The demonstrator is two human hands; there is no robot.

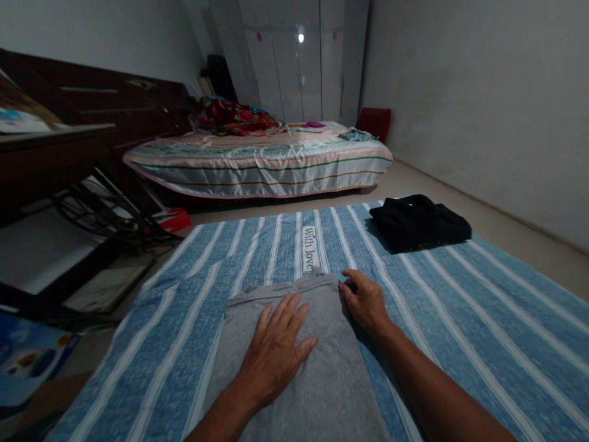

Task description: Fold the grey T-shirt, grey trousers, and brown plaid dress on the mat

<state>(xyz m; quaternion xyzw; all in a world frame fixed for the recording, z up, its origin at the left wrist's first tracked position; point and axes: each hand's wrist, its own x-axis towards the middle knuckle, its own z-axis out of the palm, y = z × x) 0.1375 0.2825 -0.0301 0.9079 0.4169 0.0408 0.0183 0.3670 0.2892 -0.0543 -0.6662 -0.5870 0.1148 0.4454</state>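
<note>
A grey folded garment (pixel 331 368), which looks like a T-shirt, lies flat on a blue-and-white striped sheet (pixel 193 319). My left hand (pixel 278 347) rests palm down on it, fingers stretched out. At the garment's far right corner is my right hand (pixel 363 298), its thumb and fingers curled together at the cloth's edge. Whether a bit of cloth is pinched there is hard to see, but the fingertips meet the corner. The garment's near end runs out of view at the bottom.
A folded black garment (pixel 418 222) sits at the far right of the sheet. Beyond stands a bed (pixel 257 166) with a red floral blanket (pixel 234 116). On the left are a dark wooden table (pixel 55 141) and a red box (pixel 172 219). A white wall (pixel 488 110) runs along the right.
</note>
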